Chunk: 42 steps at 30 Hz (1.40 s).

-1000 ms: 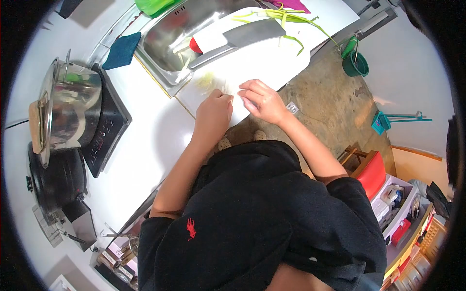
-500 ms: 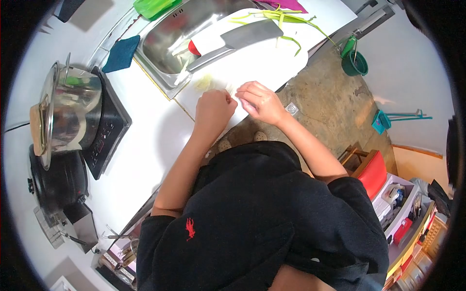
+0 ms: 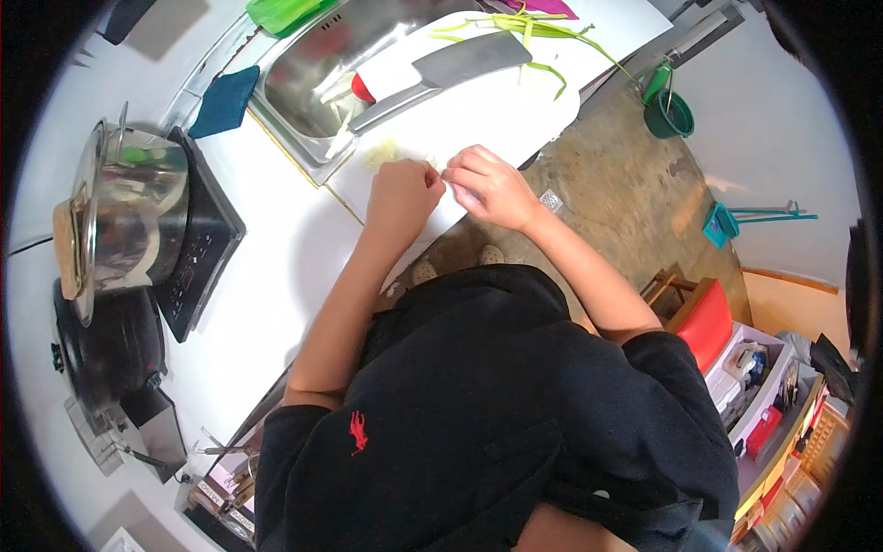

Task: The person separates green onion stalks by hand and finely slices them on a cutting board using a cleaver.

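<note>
My left hand (image 3: pixel 403 196) is closed in a pinch over the counter's front edge. Right beside it, my right hand (image 3: pixel 493 189) has its fingers bent together, the fingertips of both hands nearly meeting. Whatever lies between the fingers is too small and hidden to make out. Just beyond my left hand is a small heap of pale yellowish scraps (image 3: pixel 381 151). A cleaver (image 3: pixel 474 64) with a grey handle rests on the white cutting board (image 3: pixel 515 115). Long green stalks (image 3: pixel 543 32) lie at the board's far end.
A steel sink (image 3: pixel 303 87) holds pale pieces, with a red-ended object (image 3: pixel 362 87) at its edge. On the left, a lidded pot (image 3: pixel 143 212) stands on a black cooktop (image 3: pixel 198 248). A blue cloth (image 3: pixel 225 101) lies by the sink. Green bucket (image 3: pixel 669 115) and red chair (image 3: pixel 704 322) are to the right.
The whole view has shifted slightly. Both hands stay close together in almost the same pose, with only small finger movements; the cleaver and stalks lie as before.
</note>
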Each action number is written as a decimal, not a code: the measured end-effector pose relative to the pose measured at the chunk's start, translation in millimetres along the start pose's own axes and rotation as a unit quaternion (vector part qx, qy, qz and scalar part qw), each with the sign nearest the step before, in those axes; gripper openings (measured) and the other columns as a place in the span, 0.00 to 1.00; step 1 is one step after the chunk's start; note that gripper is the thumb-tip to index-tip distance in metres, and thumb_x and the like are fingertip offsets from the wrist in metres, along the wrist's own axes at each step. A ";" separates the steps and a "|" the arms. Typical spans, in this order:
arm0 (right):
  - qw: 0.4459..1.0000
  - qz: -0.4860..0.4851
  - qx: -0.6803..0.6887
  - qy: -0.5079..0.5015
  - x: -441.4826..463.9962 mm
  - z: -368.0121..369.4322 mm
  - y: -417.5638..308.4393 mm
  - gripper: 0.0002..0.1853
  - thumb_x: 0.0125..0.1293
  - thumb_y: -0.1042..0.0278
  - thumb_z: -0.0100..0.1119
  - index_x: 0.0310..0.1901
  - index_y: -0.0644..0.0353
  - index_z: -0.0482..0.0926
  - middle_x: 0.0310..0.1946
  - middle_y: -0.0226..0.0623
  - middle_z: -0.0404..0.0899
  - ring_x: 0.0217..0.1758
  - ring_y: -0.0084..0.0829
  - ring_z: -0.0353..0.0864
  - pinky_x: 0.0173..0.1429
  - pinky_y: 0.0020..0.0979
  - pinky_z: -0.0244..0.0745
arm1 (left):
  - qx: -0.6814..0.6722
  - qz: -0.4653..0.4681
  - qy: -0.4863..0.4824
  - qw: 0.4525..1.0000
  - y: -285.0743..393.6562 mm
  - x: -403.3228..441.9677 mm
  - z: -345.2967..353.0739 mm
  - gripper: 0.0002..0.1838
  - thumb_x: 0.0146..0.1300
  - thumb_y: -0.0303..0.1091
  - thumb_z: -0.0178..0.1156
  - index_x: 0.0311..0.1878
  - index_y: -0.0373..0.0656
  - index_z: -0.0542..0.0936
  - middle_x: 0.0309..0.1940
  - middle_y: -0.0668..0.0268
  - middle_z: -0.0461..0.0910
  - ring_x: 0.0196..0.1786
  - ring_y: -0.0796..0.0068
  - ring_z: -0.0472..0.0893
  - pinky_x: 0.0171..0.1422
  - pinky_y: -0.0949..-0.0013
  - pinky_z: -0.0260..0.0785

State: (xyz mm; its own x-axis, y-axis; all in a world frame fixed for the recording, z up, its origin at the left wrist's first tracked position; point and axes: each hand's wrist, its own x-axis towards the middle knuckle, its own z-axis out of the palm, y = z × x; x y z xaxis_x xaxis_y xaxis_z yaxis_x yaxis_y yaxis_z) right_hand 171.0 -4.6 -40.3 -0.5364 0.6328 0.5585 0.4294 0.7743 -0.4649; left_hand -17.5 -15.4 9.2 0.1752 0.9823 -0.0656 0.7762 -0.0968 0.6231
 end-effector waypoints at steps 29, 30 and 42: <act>1.000 -0.008 -0.005 0.012 -0.9 1.1 -0.2 0.06 0.59 0.76 0.64 0.39 0.59 0.82 0.41 0.33 0.81 0.53 0.37 0.80 0.55 0.36 0.81 | 0.020 0.049 -0.031 0.998 -4.5 20.4 -5.7 0.11 0.62 0.36 0.64 0.38 0.37 0.88 0.30 0.51 0.86 0.32 0.57 0.87 0.42 0.60 0.78; 1.000 -0.008 -0.002 0.009 -1.6 0.8 0.3 0.06 0.59 0.76 0.65 0.39 0.59 0.83 0.41 0.33 0.81 0.53 0.37 0.80 0.55 0.36 0.81 | 0.025 0.056 -0.031 0.998 -3.0 22.7 -6.0 0.11 0.62 0.36 0.64 0.37 0.37 0.88 0.29 0.52 0.86 0.32 0.57 0.87 0.42 0.60 0.78; 1.000 -0.011 0.010 0.016 -1.5 1.9 1.3 0.06 0.57 0.77 0.66 0.37 0.60 0.83 0.39 0.34 0.81 0.50 0.37 0.81 0.54 0.35 0.81 | 0.049 0.129 0.008 0.990 -8.0 48.5 3.3 0.09 0.59 0.34 0.64 0.33 0.38 0.86 0.27 0.53 0.85 0.31 0.56 0.86 0.41 0.60 0.78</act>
State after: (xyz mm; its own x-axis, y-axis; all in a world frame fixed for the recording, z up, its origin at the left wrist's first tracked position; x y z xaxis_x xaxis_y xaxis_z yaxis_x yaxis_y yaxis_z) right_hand 171.0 -4.5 -43.0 -0.5226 0.6152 0.5902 0.4026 0.7883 -0.4652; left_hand -13.2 32.6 -1.6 0.3662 0.9254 0.0975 0.7623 -0.3585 0.5388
